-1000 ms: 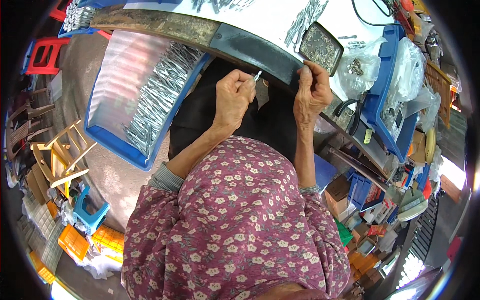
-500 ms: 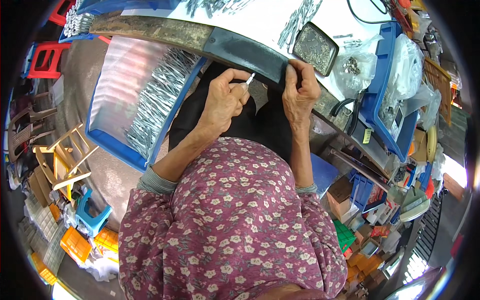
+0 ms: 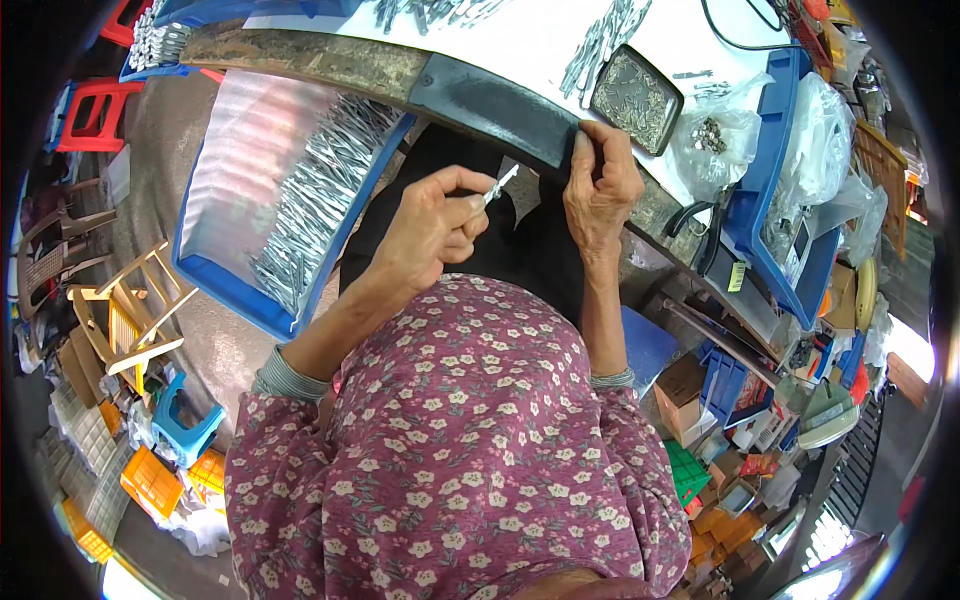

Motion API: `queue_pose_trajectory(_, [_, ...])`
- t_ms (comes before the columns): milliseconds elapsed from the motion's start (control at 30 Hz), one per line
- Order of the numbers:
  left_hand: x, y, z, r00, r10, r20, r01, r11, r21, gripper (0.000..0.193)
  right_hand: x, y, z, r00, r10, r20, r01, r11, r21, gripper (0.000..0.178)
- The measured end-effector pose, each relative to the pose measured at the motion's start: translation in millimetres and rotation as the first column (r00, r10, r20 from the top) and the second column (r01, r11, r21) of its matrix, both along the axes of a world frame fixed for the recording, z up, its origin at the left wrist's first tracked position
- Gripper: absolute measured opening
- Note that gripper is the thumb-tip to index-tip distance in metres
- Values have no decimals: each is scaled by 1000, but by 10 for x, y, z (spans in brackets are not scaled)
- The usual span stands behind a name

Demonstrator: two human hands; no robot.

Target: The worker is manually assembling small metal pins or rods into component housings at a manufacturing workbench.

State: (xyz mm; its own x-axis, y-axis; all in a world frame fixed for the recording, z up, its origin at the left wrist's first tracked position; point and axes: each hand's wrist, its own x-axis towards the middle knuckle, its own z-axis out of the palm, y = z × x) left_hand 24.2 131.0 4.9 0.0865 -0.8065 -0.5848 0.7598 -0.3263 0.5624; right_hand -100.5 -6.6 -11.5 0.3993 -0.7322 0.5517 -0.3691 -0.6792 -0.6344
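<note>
My left hand [image 3: 432, 228] is closed, pinching a slim silvery metal piece [image 3: 503, 184] between thumb and index finger. The piece points up and to the right, above my dark-clothed lap and a little below the table edge. My right hand [image 3: 602, 195] rests at the right end of a dark flat pad [image 3: 490, 108] fixed along the table edge. Its thumb and index finger come together there; anything between them is too small to make out. Just beyond that hand lies a dark tray [image 3: 677, 112] of tiny metal parts.
To my left, a blue-rimmed tray [image 3: 232, 300] holds many slender metal pieces. More metal pieces [image 3: 603, 45] lie on the white tabletop. A clear bag of small parts [image 3: 712, 140], black-handled pliers [image 3: 690, 215] and a blue bin [image 3: 742, 225] stand at the right.
My left hand has shifted slightly left and down, away from the pad edge, and the metal piece now shows more of its length. My right hand stays at the pad's end.
</note>
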Motion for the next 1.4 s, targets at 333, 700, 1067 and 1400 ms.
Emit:
queue_pose_trajectory(333, [-35, 75, -461, 900, 87, -428, -154, 980, -125, 21, 5, 15, -27, 1000, 4, -2, -4, 1000, 10, 8])
queue_pose_trajectory(700, [-89, -42, -463, 938, 117, -326, -159, 982, -105, 17, 11, 9, -27, 1000, -20, -6, 20, 999, -33, 9])
queue_pose_trajectory(1067, [-69, -44, -325, 969, 141, -205, -161, 984, -83, 14, 33, 11, -52, 999, -25, -22, 25, 999, -28, 9])
queue_pose_trajectory(1400, [-60, -33, -269, 975, 142, -172, -161, 981, -106, 12, 38, 18, -45, 999, -30, -39, 29, 999, -28, 9])
